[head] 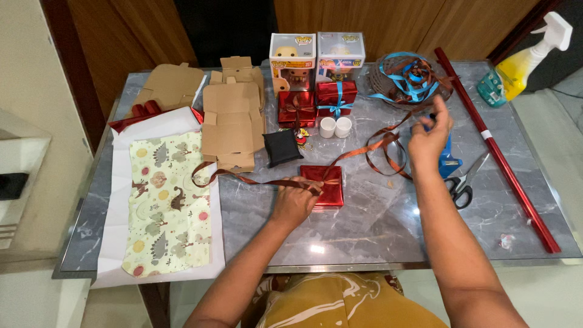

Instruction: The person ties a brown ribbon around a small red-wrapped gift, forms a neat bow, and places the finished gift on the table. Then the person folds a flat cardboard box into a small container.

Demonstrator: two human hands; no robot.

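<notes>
Ribbon (261, 180), a copper-brown strand, is pinched under your left hand (296, 200), whose fingers are curled tight on it at the near left edge of the small red foil-wrapped box (323, 185) in the centre of the frame. From that pinch the strand runs left across the grey marble table (376, 225) toward the dinosaur-print wrapping paper (168, 203), and right and upward over the box in loose loops. Your right hand (430, 136) is raised in the centre right of the frame, fingers closed around the far end of those loops; something blue shows behind the fingers, but you cannot tell from this view whether the hand is gripping it.

Just right of that hand lie black-handled scissors (464, 182), and beyond them a long red roll of foil (495, 149) slants down the right side. Above the box sit a black pouch (282, 147), two small white cups (335, 126), and two wrapped red gifts (317, 104), one tied in blue. Behind these stand two boxed figurines (316, 58). A tangle of blue and brown ribbon (408, 76) rests in the upper right, with a yellow spray bottle (531, 51) at the far corner. Flattened cardboard boxes (231, 118) lie in the upper left.
</notes>
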